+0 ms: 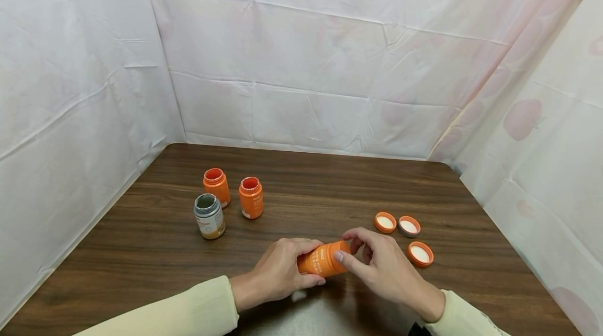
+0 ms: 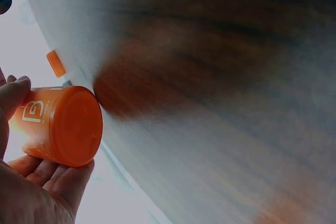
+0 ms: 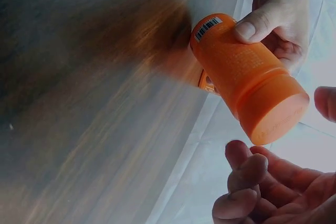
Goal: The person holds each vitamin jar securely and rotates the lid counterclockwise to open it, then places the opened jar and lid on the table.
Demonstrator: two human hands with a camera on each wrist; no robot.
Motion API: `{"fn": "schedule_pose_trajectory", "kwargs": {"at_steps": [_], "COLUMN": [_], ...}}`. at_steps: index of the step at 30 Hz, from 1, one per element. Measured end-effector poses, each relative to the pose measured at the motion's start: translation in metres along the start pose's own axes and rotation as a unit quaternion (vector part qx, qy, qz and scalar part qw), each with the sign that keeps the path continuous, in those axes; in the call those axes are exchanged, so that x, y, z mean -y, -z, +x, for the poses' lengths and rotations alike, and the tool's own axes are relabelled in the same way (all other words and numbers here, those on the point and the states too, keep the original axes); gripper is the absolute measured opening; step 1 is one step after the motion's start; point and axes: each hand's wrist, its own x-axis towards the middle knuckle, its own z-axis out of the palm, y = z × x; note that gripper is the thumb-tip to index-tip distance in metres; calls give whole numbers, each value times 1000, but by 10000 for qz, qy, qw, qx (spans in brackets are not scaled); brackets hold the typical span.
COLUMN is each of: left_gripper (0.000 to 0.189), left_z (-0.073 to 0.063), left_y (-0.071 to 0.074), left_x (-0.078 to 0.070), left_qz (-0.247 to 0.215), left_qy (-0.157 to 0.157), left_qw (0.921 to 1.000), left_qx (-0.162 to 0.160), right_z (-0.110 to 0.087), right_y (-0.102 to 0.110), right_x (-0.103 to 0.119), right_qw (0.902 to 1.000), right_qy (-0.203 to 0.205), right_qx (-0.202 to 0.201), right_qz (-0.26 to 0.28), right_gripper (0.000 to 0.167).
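Note:
An orange bottle [image 1: 314,261] with pale print lies tilted on its side in my left hand [image 1: 278,268], which grips its body between thumb and fingers. Its orange cap [image 3: 274,111] is on and points to the right. Around that cap stands my right hand [image 1: 383,268], with thumb and bent fingers spread apart. The right wrist view has a gap between the cap and the thumb, and fingertips [image 3: 239,150] close below its rim. In the left wrist view the bottle's round base [image 2: 79,127] faces the camera.
Two open orange bottles [image 1: 251,200] [image 1: 216,189] and an open grey bottle [image 1: 209,218] stand at the left on the dark wooden table [image 1: 320,184]. Three caps [image 1: 385,222] [image 1: 409,226] [image 1: 420,254] lie at the right, white insides up. Pale curtains [image 1: 306,64] enclose the table.

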Motion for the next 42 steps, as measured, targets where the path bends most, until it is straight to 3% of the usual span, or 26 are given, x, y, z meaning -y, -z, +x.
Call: {"fn": "schedule_pose_trajectory", "kwargs": {"at_steps": [4,10,18,31,42], "left_gripper": [48,48,48,48,48], "left_z": [0,0,0,0,0], "left_y": [-1,-1,0,0,0], "left_x": [0,1,1,0,0], "left_qz": [3,4,-1,58,23], "left_qy": [-26,-34,-36,-10,-1], "left_qw": [10000,10000,10000,10000,10000], "left_qx": [-22,-28,-24,-19,-5], "right_z": [0,1,0,-1,-1], "right_y": [0,0,3,4,4], "right_x": [0,-1,-3,-4,-7], "right_qw": [9996,9996,9993,9928,9866], "right_qy": [-194,-53,327,1151,1567], "right_qx": [210,256,181,57,52], "right_qz": [45,131,96,314,454], "right_gripper": [34,33,32,53,66]}}
